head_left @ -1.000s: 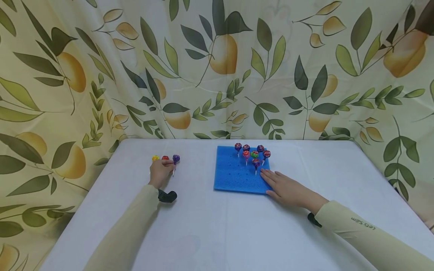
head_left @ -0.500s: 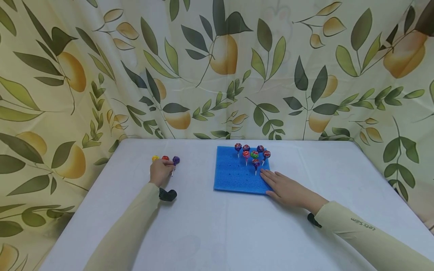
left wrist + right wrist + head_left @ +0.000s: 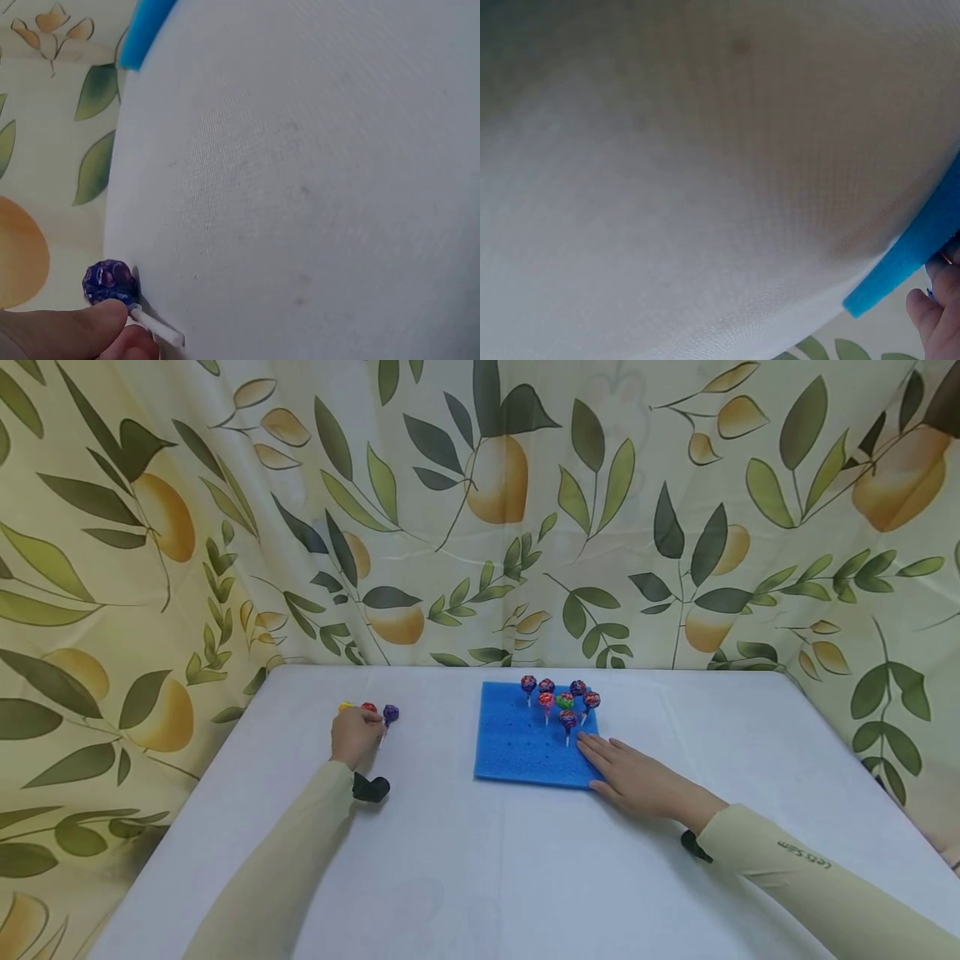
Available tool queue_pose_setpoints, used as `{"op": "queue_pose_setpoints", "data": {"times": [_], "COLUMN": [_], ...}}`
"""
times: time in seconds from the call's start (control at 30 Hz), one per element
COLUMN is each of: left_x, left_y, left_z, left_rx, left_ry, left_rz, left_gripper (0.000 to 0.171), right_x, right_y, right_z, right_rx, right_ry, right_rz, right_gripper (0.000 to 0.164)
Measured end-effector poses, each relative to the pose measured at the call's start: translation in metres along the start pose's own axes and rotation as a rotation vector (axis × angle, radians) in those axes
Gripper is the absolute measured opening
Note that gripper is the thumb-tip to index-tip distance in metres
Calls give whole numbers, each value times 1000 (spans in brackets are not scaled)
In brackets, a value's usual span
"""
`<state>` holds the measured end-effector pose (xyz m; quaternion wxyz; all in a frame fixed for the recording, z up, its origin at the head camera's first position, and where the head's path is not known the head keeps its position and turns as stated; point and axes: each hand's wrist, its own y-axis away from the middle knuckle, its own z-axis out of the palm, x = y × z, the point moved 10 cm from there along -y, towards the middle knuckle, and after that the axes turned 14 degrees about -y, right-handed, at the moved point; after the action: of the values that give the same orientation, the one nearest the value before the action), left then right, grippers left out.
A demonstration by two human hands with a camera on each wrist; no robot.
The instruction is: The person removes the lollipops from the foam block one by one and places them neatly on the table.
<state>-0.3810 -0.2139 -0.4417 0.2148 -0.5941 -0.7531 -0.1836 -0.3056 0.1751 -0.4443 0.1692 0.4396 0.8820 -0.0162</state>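
In the head view my left hand (image 3: 356, 737) is at the left of the table, thumb and finger pinching a purple lollipop (image 3: 391, 714). The left wrist view shows this lollipop (image 3: 110, 282) with its white stick slanting down to the tablecloth beside the fingertips. Partly hidden behind that hand are a red lollipop (image 3: 368, 707) and a yellow lollipop (image 3: 345, 706). My right hand (image 3: 637, 777) rests with straight fingers on the right edge of a blue foam block (image 3: 517, 752). Several lollipops stand upright in the foam, among them a green one (image 3: 565, 701) and a pink one (image 3: 546, 701).
A white cloth covers the table (image 3: 450, 860). Behind it hangs a curtain (image 3: 480, 593) printed with leaves and fruit. Bare tabletop lies between the left hand and the foam block.
The left hand stays around the purple lollipop, its fingers shifting only slightly and the lollipop tilting a little. The right hand and the foam keep their places.
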Motion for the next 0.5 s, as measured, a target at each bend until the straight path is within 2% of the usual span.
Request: {"op": "queue_pose_setpoints", "data": {"times": [0.3, 0.37, 0.5], "left_x": [-1, -1, -3], "left_y": [-1, -1, -3], "left_z": [-9, -10, -6], "left_rx": [14, 9, -42], "left_ry": [-2, 56, 245], "left_rz": [44, 44, 14], "left_gripper": [26, 26, 27], "right_x": [-2, -3, -3], "right_y": [1, 1, 1], "right_z": [-2, -3, -3], "right_rx": [6, 7, 2], "right_ry": [1, 0, 4], "right_rz": [1, 2, 1], "right_gripper": [64, 64, 64]}}
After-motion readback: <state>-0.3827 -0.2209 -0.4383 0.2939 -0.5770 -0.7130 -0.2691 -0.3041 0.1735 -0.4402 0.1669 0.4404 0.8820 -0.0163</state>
